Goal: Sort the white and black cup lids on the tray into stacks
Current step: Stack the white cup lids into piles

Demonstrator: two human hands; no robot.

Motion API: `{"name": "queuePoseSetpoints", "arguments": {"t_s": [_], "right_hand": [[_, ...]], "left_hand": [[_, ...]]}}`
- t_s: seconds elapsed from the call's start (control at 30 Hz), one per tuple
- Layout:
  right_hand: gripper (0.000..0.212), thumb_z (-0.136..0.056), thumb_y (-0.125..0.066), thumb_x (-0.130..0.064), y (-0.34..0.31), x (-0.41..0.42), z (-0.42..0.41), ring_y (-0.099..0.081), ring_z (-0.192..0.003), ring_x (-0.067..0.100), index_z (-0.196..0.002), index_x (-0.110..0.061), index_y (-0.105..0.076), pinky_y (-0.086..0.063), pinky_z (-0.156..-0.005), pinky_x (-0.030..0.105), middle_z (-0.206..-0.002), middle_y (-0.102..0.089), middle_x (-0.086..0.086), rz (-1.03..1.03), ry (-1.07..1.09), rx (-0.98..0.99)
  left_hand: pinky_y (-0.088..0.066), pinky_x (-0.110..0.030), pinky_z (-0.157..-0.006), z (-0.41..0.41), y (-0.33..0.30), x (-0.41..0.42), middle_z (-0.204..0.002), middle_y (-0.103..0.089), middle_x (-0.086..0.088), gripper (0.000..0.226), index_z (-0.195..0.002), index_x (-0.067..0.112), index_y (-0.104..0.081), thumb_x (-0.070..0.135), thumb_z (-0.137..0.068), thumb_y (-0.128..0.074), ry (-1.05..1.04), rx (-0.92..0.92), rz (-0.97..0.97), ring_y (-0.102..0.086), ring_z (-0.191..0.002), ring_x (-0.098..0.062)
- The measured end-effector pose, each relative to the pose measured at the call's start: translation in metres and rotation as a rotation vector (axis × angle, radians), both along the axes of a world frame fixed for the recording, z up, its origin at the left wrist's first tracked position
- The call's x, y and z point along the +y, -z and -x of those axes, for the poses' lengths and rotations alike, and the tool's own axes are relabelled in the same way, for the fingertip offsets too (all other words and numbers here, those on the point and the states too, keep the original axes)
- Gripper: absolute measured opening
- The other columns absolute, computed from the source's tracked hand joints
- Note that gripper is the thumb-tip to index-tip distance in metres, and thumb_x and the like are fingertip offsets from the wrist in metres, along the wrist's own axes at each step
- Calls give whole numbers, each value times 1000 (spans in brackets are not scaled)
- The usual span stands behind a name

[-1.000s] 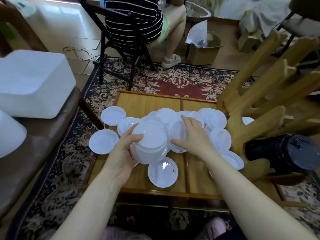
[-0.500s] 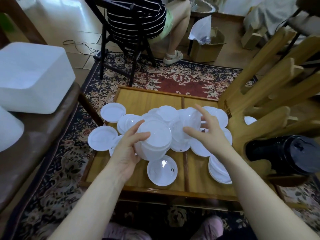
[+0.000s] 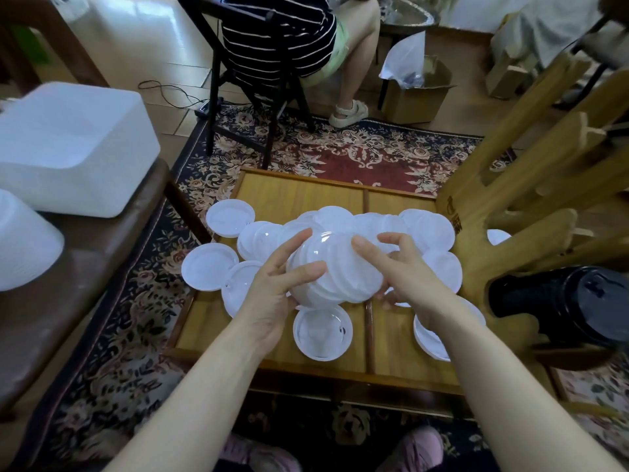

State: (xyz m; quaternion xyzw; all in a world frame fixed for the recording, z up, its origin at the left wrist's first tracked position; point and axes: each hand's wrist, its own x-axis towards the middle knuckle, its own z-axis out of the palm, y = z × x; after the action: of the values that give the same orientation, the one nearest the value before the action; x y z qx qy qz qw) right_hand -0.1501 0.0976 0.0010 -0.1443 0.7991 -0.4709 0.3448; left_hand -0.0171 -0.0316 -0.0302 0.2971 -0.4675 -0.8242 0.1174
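I see L hand (image 3: 272,287) & R hand (image 3: 405,267) both clamped on white lid stack (image 3: 335,270) above tray (image 3: 306,195), loose lids (image 3: 322,333) scattered beneath.

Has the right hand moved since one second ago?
Yes. The right hand left the loose lids on the tray and came onto the stack of lids.
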Motion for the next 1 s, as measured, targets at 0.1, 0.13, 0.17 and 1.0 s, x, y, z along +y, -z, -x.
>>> {"name": "queuePoseSetpoints", "arguments": {"t_s": [0.1,0.13,0.17,1.0], "right_hand": [[47,-88,-60,-54,2,-2,1,-55,-56,21,-119,-20,-50,-45,-45,28,-93,-60,8,15,-23,43],[43,-89,-61,-53,2,-2,2,-54,-53,19,-112,-18,-54,-44,-44,27,-93,-61,9,22,-19,46],[41,-89,-61,-52,2,-2,3,-53,-50,16,-107,-15,-56,-43,-43,26,-90,-60,9,21,-15,48],[77,-75,-83,-26,8,6,3,-45,-122,-4,-139,-40,-42,-41,-91,9,-134,-45,-24,161,-356,346]], "left_hand": [[-52,-43,-99,1,4,-1,-125,-70,8,65,-129,36,-64,24,-65,-76,-4,-9,-13,-65,-116,-17],[-50,-45,-104,1,5,-1,-124,-71,8,65,-129,36,-64,25,-66,-76,-9,-11,-25,-65,-116,-16],[-48,-47,-106,1,6,-2,-122,-72,9,65,-129,36,-64,25,-66,-76,-15,-11,-39,-65,-117,-16],[-59,-34,-82,0,2,-2,-126,-70,3,64,-130,35,-63,23,-71,-84,-16,70,-84,-71,-103,-11]]}}
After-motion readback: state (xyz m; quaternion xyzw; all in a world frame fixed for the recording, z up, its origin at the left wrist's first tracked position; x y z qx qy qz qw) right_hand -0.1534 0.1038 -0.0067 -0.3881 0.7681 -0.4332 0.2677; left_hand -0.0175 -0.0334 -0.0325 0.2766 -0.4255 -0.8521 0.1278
